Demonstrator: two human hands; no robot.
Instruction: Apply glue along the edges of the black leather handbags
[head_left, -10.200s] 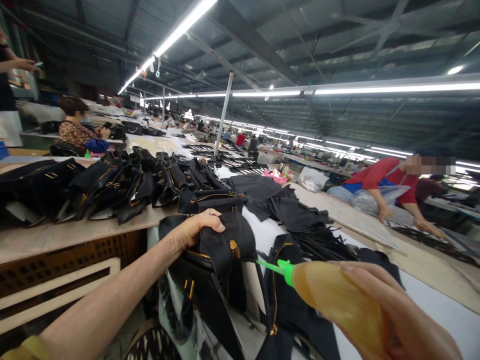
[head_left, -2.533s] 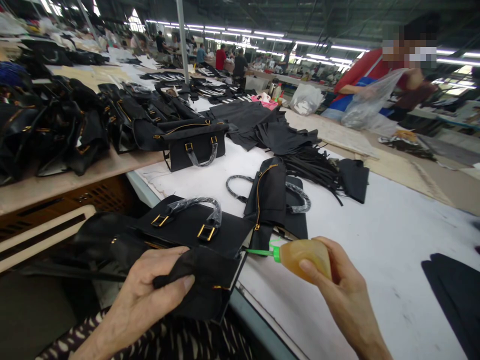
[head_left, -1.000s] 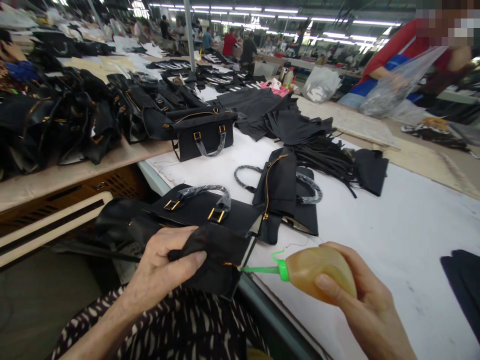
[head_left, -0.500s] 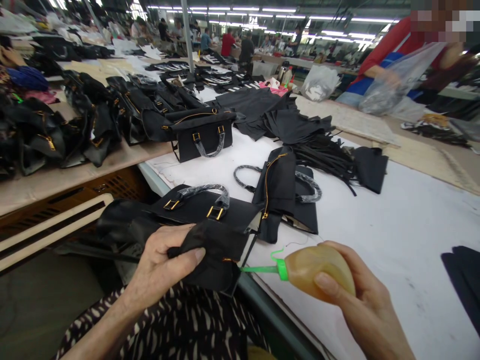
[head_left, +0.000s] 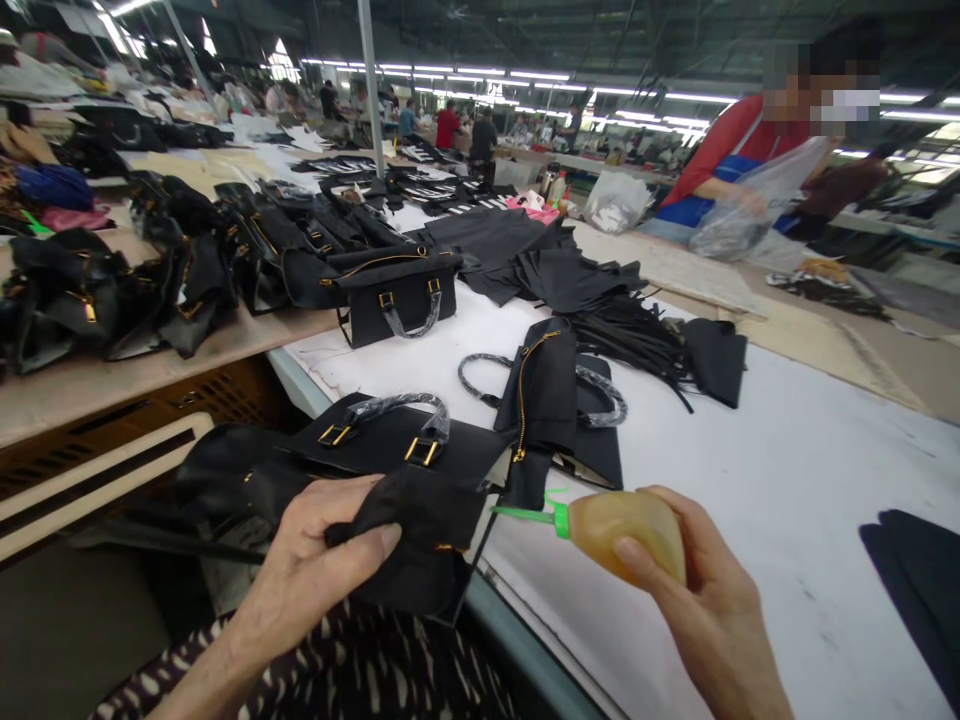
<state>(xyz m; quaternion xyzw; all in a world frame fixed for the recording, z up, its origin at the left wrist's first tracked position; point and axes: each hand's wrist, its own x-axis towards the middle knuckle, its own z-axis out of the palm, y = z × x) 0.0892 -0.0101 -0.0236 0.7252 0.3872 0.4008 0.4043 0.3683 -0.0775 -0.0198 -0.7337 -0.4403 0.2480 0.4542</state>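
- Bench (head_left: 787,450): 1 w/ white top, near edge partly covered by bag; R side cut off by frame.
- Bag pile (head_left: 172,270): black bags heaped on L; overlapping, can't count.
- Co-worker (head_left: 720,165): 1 nearby, far R, red top, w/ clear plastic; lower body hidden.
- Held bag (head_left: 375,445): 1, black, at bench's near edge, partly over lap; 1 wrapped handle showing, rear end dark & hard to make out.
- Other bags: 2 black on bench, 1 upright behind (head_left: 397,305), 1 w/ long zip just beyond held bag (head_left: 547,385).
- Black pcs (head_left: 919,590): stacked at R edge, cut off, no. unclear.
- L hand (head_left: 322,540): grip pinching bag's loose flap, thumb on top, fingertips hidden under cloth; forearm comes up from lower L.
- R hand (head_left: 697,570): grip wrapped round bottle, thumb on near side, other fingers mostly hidden behind; wrist cut off at bottom.
- Bottle (head_left: 600,520): 1, amber, approx. level, pointing L.
- Spout (head_left: 525,515): 1, green, tip at bag's open edge; can't tell if touching.
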